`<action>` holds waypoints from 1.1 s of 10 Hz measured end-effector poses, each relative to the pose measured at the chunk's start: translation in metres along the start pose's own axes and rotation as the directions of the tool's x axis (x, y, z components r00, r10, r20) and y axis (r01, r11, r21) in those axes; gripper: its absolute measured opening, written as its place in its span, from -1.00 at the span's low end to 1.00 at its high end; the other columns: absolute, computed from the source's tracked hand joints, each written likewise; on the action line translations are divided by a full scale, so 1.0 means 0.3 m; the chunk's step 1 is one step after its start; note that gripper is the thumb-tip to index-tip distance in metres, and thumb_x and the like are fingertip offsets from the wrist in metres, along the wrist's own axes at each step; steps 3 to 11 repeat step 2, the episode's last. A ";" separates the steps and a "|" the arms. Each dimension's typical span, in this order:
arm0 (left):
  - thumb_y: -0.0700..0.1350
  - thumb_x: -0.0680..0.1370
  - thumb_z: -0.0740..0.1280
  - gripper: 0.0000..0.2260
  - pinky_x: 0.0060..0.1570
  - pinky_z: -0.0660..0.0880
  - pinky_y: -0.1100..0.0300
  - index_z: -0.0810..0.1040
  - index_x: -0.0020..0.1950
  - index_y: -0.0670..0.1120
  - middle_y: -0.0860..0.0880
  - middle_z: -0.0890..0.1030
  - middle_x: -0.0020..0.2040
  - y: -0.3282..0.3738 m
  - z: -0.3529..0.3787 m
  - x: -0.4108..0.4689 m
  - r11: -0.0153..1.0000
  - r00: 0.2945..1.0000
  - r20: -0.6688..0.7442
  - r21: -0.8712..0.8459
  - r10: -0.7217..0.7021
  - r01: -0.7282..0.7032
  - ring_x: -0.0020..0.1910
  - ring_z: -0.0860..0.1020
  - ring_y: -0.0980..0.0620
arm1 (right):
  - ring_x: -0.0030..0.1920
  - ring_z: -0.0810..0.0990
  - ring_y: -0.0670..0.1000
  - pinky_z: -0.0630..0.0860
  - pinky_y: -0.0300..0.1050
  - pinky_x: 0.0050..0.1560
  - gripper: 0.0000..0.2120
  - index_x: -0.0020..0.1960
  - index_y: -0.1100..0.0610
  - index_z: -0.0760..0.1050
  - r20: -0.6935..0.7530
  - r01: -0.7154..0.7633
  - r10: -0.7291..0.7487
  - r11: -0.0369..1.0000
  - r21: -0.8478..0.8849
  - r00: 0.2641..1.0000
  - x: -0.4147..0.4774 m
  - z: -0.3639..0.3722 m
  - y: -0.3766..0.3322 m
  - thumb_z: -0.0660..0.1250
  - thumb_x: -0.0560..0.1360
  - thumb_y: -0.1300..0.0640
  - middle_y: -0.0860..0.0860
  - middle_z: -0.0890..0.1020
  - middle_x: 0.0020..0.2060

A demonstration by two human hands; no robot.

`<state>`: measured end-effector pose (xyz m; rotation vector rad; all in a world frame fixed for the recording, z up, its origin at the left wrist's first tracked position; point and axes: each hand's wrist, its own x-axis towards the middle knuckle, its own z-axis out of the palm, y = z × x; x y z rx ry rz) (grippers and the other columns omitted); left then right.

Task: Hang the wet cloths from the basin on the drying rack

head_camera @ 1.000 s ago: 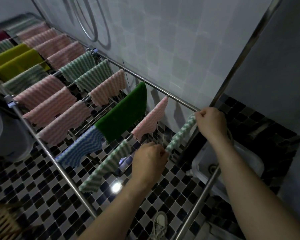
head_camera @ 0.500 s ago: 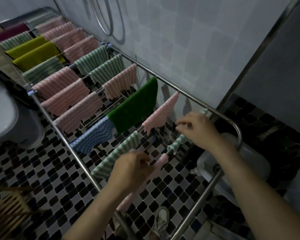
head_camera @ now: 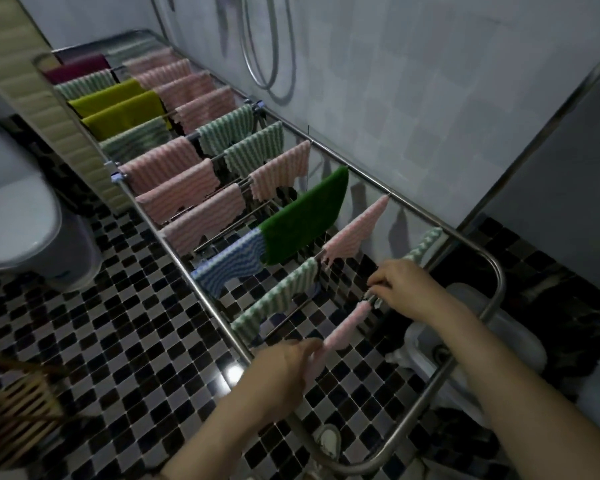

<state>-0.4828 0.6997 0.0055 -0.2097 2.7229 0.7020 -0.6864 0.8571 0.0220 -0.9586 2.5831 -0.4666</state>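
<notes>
Pink cloth [head_camera: 347, 323], at five o'clock from the green cloth [head_camera: 305, 220], is pinched at both ends by the left hand [head_camera: 284, 368] and right hand [head_camera: 406, 289] over the drying rack [head_camera: 430, 219]; left fingertips [head_camera: 312, 345] are blurred.

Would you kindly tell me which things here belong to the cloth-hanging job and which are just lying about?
Job in hand: pink cloth, gripped by the left hand and right hand; drying rack; cloths hung on it, such as the green cloth.
Lying about: toilet; wicker basket; shower hose.
</notes>
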 end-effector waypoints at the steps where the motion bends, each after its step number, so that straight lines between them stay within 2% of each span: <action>1: -0.02 0.56 0.29 -0.67 -0.10 0.54 0.20 0.38 0.32 0.10 0.04 0.59 0.11 -0.002 -0.024 -0.007 0.999 0.999 -0.040 -0.029 0.014 -0.015 -0.07 0.58 0.08 | -0.06 0.60 -0.01 0.48 -0.20 -0.06 -0.79 0.14 0.16 0.62 -0.085 -0.090 0.091 0.996 0.016 0.992 -0.008 0.025 -0.012 0.32 0.53 0.20 0.07 0.66 0.01; 2: 0.05 0.58 0.26 -0.76 -0.02 0.55 0.19 0.47 0.24 0.09 0.09 0.59 0.07 -0.036 -0.070 -0.065 0.989 0.981 -0.195 -0.138 0.020 -0.048 -0.05 0.56 0.14 | 0.05 0.60 0.05 0.46 -0.21 0.00 -0.71 0.24 0.17 0.56 -0.148 -0.179 0.194 0.978 0.107 0.970 -0.033 0.040 -0.042 0.30 0.54 0.22 0.12 0.62 0.12; 11: 0.05 0.58 0.26 -0.76 -0.02 0.55 0.19 0.47 0.24 0.09 0.09 0.59 0.07 -0.036 -0.070 -0.065 0.989 0.981 -0.195 -0.138 0.020 -0.048 -0.05 0.56 0.14 | 0.05 0.60 0.05 0.46 -0.21 0.00 -0.71 0.24 0.17 0.56 -0.148 -0.179 0.194 0.978 0.107 0.970 -0.033 0.040 -0.042 0.30 0.54 0.22 0.12 0.62 0.12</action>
